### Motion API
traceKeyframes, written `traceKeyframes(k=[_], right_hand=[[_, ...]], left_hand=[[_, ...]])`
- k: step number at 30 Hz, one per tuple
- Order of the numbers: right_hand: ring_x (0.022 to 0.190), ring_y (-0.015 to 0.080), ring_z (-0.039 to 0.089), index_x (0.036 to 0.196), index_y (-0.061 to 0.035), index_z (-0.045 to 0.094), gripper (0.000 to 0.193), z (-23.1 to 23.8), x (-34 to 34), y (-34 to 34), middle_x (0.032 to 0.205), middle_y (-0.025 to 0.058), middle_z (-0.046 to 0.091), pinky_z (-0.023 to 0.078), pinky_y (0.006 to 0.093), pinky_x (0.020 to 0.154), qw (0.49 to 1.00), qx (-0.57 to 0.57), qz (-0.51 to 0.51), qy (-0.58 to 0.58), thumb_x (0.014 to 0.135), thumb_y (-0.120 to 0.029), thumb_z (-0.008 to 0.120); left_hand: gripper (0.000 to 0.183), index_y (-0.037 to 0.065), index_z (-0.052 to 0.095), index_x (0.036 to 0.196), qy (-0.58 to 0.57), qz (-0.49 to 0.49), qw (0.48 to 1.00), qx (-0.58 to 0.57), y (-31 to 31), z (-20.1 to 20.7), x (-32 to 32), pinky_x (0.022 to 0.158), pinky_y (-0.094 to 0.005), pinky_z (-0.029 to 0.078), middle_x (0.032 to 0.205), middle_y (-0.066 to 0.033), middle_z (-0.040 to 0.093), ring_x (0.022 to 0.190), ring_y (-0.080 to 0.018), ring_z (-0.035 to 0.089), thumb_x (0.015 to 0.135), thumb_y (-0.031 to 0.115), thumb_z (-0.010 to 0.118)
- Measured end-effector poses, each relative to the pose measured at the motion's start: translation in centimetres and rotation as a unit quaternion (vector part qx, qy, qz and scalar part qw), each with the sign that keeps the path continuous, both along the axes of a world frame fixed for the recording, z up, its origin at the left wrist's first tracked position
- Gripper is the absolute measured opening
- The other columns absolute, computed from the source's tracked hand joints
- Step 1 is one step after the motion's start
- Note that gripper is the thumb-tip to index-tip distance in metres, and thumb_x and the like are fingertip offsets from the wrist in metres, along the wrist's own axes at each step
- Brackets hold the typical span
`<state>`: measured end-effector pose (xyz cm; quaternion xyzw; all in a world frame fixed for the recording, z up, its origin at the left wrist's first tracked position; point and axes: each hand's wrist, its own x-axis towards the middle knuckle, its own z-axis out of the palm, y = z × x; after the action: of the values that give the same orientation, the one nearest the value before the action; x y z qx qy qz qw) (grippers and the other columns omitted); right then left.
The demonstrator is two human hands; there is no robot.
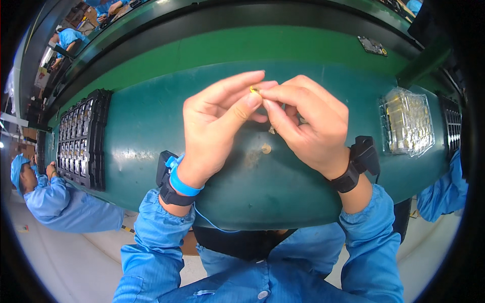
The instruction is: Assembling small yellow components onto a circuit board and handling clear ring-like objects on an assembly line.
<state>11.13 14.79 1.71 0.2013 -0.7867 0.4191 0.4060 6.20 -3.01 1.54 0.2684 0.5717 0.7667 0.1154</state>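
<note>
Both hands meet over the middle of the green work mat, fingertips touching. Between them is a small yellow piece (pixel 253 90) with a dark bit beside it; fingers cover most of it, so its kind cannot be made out. My left hand (pixel 214 121) pinches it between thumb and forefinger, the other fingers curled loosely behind. From the other side, the thumb and forefinger of my right hand (pixel 313 118) close on the same piece. A tiny shiny bit (pixel 273 130) shows just below the right fingers; whether it is held or lies on the mat is unclear.
A stack of black trays (pixel 83 141) with small parts stands at left. Clear plastic trays (pixel 408 121) sit at right, and a circuit board (pixel 373 45) lies at the far right. A blue wrist strap (pixel 182 184) trails a cord. Co-workers sit at both sides.
</note>
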Motion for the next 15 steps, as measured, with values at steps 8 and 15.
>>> traceKeyframes(k=[8,15], right_hand=[[0.067,0.0240,0.069,0.098,-0.0076,0.077,0.016,0.05,0.01,0.24,0.083,0.0071,0.070,0.055,0.0331,0.057,0.998,0.035,-0.044,0.011,0.084,0.000,0.080],[0.057,0.0103,0.062,0.100,-0.0028,0.079,0.021,-0.41,-0.19,0.28,0.082,0.0067,0.073,0.047,0.0241,0.051,0.999,0.032,-0.029,0.030,0.082,0.009,0.080]], left_hand=[[0.032,-0.008,0.066,0.135,-0.004,-0.009,1.000,0.024,-0.17,0.09,-0.10,0.088,-0.0362,0.067,0.127,-0.0257,0.076,0.112,-0.0256,0.076,0.106,0.004,0.069],[0.031,-0.008,0.069,0.133,-0.002,0.001,1.000,0.027,-0.12,-0.22,-0.08,0.085,-0.0352,0.068,0.121,-0.0206,0.077,0.109,-0.0236,0.076,0.105,0.004,0.071]])
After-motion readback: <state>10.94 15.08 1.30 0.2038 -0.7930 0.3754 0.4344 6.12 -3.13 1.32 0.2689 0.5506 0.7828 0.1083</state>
